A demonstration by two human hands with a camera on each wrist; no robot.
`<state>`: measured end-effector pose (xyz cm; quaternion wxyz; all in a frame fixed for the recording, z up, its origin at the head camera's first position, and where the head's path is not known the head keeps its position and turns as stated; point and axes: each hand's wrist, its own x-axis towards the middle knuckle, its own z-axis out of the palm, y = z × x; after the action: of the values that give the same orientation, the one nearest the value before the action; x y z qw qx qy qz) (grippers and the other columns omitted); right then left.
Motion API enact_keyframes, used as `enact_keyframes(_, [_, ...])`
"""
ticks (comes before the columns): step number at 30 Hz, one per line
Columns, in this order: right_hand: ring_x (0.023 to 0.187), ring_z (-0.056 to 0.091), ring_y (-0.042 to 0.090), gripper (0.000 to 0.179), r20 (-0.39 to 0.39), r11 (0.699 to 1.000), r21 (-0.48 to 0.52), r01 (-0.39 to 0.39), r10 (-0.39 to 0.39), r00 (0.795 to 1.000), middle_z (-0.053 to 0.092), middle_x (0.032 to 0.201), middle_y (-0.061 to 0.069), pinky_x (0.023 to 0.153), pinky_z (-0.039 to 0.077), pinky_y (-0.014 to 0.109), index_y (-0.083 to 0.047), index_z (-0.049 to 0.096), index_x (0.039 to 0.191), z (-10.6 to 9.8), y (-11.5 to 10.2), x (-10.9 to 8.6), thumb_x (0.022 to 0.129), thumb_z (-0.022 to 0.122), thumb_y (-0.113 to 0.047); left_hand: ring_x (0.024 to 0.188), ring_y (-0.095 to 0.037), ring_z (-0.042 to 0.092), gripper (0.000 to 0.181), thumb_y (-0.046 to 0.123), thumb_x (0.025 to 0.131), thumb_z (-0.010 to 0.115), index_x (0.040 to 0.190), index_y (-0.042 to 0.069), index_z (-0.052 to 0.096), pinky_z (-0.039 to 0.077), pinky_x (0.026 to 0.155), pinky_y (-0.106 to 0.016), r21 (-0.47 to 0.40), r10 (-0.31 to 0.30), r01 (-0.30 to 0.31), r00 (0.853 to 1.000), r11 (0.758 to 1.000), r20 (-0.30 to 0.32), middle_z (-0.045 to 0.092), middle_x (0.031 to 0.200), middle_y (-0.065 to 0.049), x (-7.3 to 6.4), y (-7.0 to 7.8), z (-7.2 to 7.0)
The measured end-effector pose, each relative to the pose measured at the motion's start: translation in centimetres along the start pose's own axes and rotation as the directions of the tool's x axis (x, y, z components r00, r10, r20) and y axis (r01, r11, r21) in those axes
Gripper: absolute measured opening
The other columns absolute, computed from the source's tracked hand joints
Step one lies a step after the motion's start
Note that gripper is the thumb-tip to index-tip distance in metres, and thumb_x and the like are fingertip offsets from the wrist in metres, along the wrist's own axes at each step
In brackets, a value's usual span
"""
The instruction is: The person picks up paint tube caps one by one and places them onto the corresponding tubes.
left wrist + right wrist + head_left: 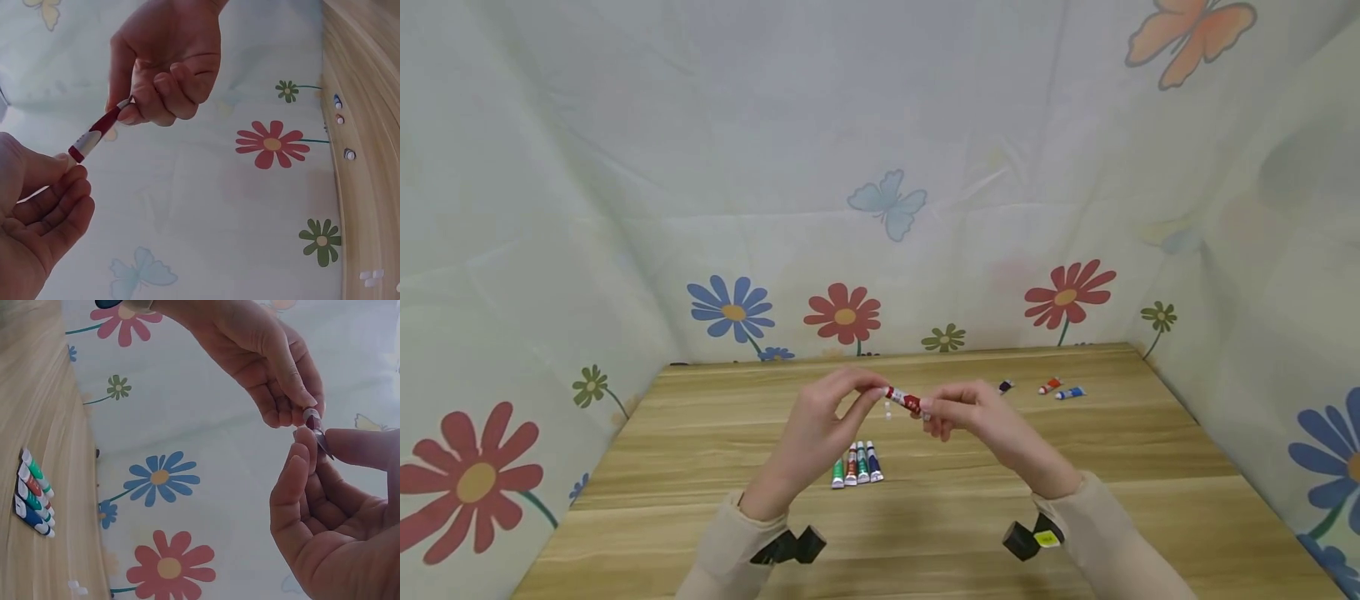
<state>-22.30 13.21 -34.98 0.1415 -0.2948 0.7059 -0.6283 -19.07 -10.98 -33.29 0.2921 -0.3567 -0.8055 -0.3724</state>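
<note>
- You have the red paint tube (902,399) raised above the wooden tabletop (722,467), slanting between your two hands.
- Your left hand (816,427) pinches its cap end between thumb and fingertips; your right hand (972,410) pinches the flat crimped tail.
- Grip lightly at both ends; squeezing the soft body would probably force paint toward the neck.
- Hold both pinches in line with the tube, since a sideways pull could crease it.
- Mind the small white pieces (887,416) below, probably caps; a brushing sleeve could scatter them.
</note>
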Motion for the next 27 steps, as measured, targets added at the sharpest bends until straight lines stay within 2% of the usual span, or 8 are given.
enact_keyframes(3, [0.075,0.061,0.017,0.027,0.053,1.000,0.024,-0.017,0.015,0.998,0.069,0.086,0.007,0.073,0.053,0.033,0.005,0.070,0.100,0.0,0.3,0.1,0.102,0.058,-0.019,0.093,-0.010,0.067,0.015,0.002,0.092,0.072,0.107,0.007,0.074,0.057,0.080,-0.027,-0.034,-0.006,0.006,1.000,0.999,0.000,0.073,0.102,0.002,-0.1,-0.5,0.1])
enact_keyframes(6, [0.076,0.061,0.017,0.027,0.084,1.000,-0.003,-0.022,0.022,0.996,0.070,0.089,0.009,0.075,0.053,0.034,0.004,0.072,0.104,0.1,0.5,0.2,0.102,0.060,-0.020,0.096,-0.012,0.068,0.017,0.002,0.092,0.071,0.109,0.007,0.075,0.057,0.081,-0.029,-0.094,-0.040,0.040,0.999,0.995,0.007,0.073,0.105,0.000,-0.2,-0.9,0.1])
enact_keyframes(11, [0.076,0.062,0.021,0.024,0.040,0.996,-0.088,-0.027,0.031,0.999,0.071,0.089,0.009,0.074,0.055,0.037,0.000,0.074,0.104,0.4,1.1,0.5,0.100,0.065,-0.022,0.098,-0.014,0.068,0.016,0.009,0.096,0.069,0.110,0.010,0.076,0.056,0.088,-0.034,-0.195,-0.153,0.159,0.987,0.968,0.044,0.074,0.107,0.000,-0.5,-1.7,0.3])
enact_keyframes(14, [0.077,0.063,0.024,0.023,-0.008,0.991,-0.128,-0.037,0.037,0.999,0.072,0.090,0.010,0.073,0.055,0.036,-0.003,0.075,0.104,0.5,1.4,0.6,0.098,0.069,-0.024,0.098,-0.014,0.069,0.016,0.015,0.096,0.069,0.111,0.012,0.075,0.055,0.091,-0.034,-0.223,-0.250,0.259,0.966,0.940,0.067,0.074,0.107,0.003,-0.5,-1.9,0.4])
enact_keyframes(19, [0.077,0.063,0.025,0.021,-0.043,0.973,-0.227,-0.032,0.023,0.999,0.073,0.090,0.008,0.070,0.055,0.034,-0.007,0.077,0.101,0.6,2.1,0.9,0.096,0.071,-0.027,0.091,-0.017,0.069,0.018,0.023,0.097,0.070,0.111,0.013,0.075,0.056,0.083,-0.030,-0.244,-0.395,0.408,0.913,0.880,0.101,0.074,0.102,0.003,-0.3,-2.6,1.2])
enact_keyframes(23, [0.073,0.065,0.024,0.017,-0.018,0.959,-0.283,-0.032,0.028,0.999,0.074,0.087,0.008,0.069,0.057,0.038,-0.009,0.078,0.097,0.7,3.2,1.5,0.096,0.071,-0.025,0.085,-0.015,0.067,0.018,0.024,0.098,0.069,0.109,0.011,0.074,0.056,0.078,-0.028,-0.217,-0.447,0.470,0.882,0.856,0.147,0.073,0.098,0.001,-0.4,-3.9,2.3])
enact_keyframes(27, [0.071,0.065,0.022,0.018,0.006,0.962,-0.265,-0.061,0.065,0.998,0.073,0.084,0.007,0.068,0.057,0.039,-0.007,0.078,0.096,0.7,4.7,2.0,0.097,0.070,-0.022,0.085,-0.015,0.066,0.018,0.023,0.098,0.068,0.110,0.010,0.073,0.056,0.078,-0.030,-0.163,-0.475,0.502,0.862,0.850,0.175,0.072,0.098,0.002,-0.8,-5.2,3.1])
